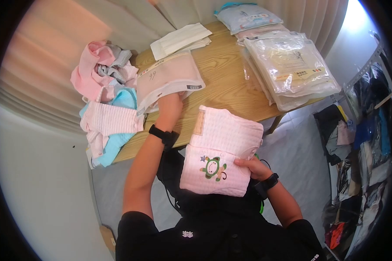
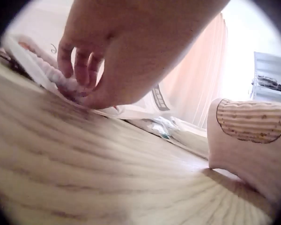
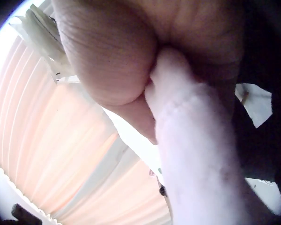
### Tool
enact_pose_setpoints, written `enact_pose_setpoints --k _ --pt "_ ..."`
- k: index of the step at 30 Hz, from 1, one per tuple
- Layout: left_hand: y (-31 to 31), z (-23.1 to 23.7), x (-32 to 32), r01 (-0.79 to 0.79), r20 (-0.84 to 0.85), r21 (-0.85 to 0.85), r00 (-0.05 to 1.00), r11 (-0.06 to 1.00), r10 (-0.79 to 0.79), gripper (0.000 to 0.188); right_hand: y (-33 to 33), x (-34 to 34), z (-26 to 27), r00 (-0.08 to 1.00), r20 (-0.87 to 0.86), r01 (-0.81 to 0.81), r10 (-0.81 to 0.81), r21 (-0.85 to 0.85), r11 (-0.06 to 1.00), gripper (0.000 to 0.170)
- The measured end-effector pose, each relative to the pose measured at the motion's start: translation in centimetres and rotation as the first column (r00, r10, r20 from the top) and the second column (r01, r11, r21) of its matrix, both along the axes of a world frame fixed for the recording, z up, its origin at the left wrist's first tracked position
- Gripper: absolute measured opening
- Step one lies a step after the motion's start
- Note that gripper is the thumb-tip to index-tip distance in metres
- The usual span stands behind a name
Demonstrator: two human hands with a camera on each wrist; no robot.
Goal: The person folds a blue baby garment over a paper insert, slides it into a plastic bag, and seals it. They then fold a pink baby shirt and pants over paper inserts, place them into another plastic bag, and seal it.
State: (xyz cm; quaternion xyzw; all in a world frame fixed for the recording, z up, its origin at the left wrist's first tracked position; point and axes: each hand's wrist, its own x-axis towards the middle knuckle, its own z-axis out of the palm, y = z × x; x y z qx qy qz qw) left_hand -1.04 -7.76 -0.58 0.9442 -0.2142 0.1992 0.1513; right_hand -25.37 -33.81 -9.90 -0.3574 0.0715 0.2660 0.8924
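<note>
My right hand point(image 1: 253, 168) grips a folded pink baby garment point(image 1: 224, 150) by its right side, the thumb on top. The garment has a green monkey figure sewn on its front and a striped patch at its upper left corner; it is held up in front of the table edge. At the table, my left hand point(image 1: 170, 105) has its fingers in at the open edge of a clear packaging bag point(image 1: 170, 76) marked 66, with something pink inside. In the left wrist view the fingers point(image 2: 81, 68) curl down toward the thumb at the bag's edge.
A heap of pink, grey and turquoise clothes point(image 1: 106, 108) lies at the table's left. White flat sheets point(image 1: 180, 41) lie at the back. Stacked bagged garments point(image 1: 292, 71) and a blue package point(image 1: 248, 17) stand at the right. A rack of clothes point(image 1: 361, 152) is beyond.
</note>
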Motion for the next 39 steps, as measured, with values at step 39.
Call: enact_pose_setpoints --k 39 --pt "2.8 7.9 -12.3 0.092 0.247 -0.023 0.965 0.996 -0.084 0.024 4.4 4.9 6.5 0.961 0.097 0.254 -0.26 0.071 0.965 0.059"
